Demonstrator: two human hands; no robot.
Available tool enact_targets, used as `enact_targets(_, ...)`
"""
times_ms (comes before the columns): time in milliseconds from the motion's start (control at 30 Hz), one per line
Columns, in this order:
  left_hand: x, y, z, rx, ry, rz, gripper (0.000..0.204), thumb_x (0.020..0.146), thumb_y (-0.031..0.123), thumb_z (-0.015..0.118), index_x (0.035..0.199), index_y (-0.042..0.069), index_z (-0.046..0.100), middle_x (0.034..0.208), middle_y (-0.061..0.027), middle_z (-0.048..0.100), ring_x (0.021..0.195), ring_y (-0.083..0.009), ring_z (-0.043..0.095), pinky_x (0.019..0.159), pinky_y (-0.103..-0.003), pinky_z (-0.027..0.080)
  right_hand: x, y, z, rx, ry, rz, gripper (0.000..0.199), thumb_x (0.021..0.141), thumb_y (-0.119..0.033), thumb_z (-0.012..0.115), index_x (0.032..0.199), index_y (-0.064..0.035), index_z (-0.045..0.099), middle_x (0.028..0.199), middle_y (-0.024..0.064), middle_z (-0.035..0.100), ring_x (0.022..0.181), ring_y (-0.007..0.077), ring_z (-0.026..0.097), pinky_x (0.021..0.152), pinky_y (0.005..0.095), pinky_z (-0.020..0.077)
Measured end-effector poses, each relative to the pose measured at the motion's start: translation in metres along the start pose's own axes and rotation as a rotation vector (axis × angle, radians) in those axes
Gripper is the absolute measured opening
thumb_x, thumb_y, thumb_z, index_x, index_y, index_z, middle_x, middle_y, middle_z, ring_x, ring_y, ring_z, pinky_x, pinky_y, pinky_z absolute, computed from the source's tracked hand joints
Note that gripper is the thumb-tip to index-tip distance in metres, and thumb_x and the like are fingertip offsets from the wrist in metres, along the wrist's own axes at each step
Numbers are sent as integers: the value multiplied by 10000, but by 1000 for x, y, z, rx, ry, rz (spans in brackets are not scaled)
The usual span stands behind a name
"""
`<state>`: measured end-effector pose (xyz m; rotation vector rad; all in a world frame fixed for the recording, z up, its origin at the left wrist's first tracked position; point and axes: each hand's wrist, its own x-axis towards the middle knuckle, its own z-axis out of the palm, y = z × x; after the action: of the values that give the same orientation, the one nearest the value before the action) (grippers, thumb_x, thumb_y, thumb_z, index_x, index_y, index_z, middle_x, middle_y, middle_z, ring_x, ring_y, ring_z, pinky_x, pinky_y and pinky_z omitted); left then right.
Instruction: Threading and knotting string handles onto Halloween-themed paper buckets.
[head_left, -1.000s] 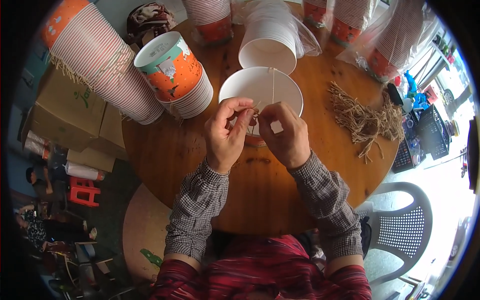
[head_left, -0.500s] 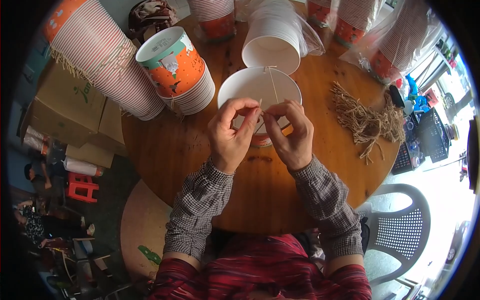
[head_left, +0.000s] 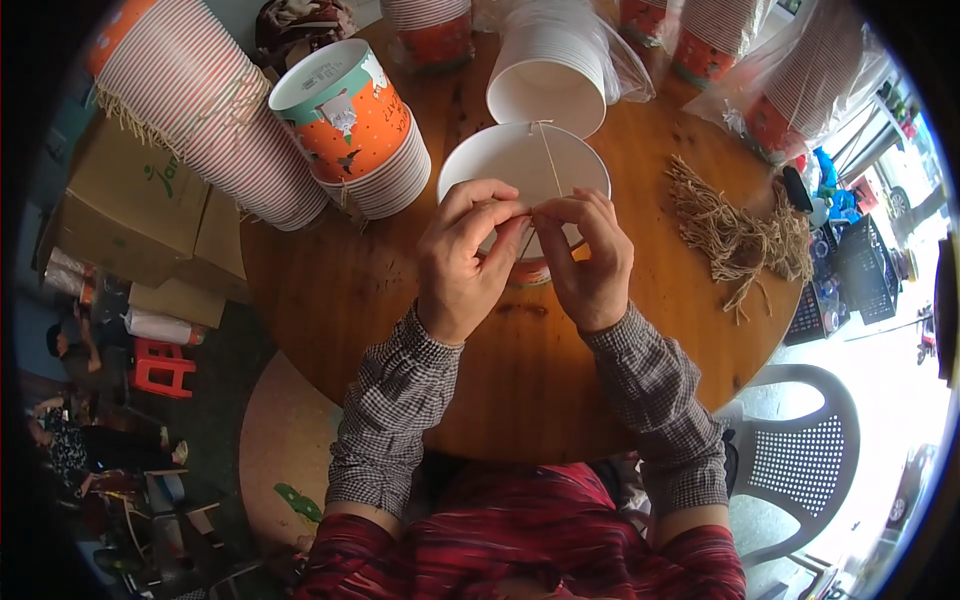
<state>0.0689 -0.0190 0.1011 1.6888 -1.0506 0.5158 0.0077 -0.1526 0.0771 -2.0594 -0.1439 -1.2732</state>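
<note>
A white-lined paper bucket (head_left: 480, 165) stands mouth up on the round wooden table in front of me. From its far rim a thin twine cord (head_left: 551, 165) runs down to my fingertips. My left hand (head_left: 468, 250) pinches the cord end between thumb and forefinger, above the bucket's near rim. Close against it, my right hand (head_left: 585, 255) also pinches the cord, fingertips almost touching the left ones. Whatever knot or loop lies between the fingertips is too small to make out.
A bundle of twine cords (head_left: 730, 225) lies on the table at right. Nested orange buckets (head_left: 350, 130) stand at left beside a long leaning stack (head_left: 200, 110). A white bucket stack (head_left: 548, 85) lies behind my bucket. Cardboard boxes (head_left: 135, 200) and a grey chair (head_left: 800, 460) flank the table.
My fingertips have come closer together on the cord, and the left fingers have shifted over toward the right ones. The bucket remains in nearly the same place.
</note>
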Motion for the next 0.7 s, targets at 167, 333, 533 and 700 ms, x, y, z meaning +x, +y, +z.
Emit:
enact_targets(167,0,-4,-4,-25,-24,-49,87,795,-39,639,876,-7,638,966,-78,605,804,-174,619,635,-257,506,3,-3,-1,-15,-30,-18,168,764,26,667,906,-52,622,846,68,635,883,288,597,869,381,462)
enact_targets(333,0,-7,-9,-428,-108,-248,67,851,-1,616,902,-44,616,1056,-88,565,838,-97,577,701,-227,485,1,-3,-2,37,-71,17,174,773,13,665,927,-49,612,860,64,642,889,278,608,920,396,459)
enact_targets(533,4,-6,-19,-761,-157,-517,122,925,54,568,931,-58,616,1098,-60,549,808,-54,563,761,-211,482,1,-5,-5,166,-143,101,177,783,-4,686,939,-47,614,905,37,663,865,228,639,976,414,431)
enact_targets(700,1,-10,-15,-708,-135,-488,112,920,53,577,924,-50,622,1083,-59,560,784,-53,562,731,-204,472,3,-7,-7,222,-149,54,184,785,-22,705,944,-54,617,888,28,658,847,201,639,1005,441,392)
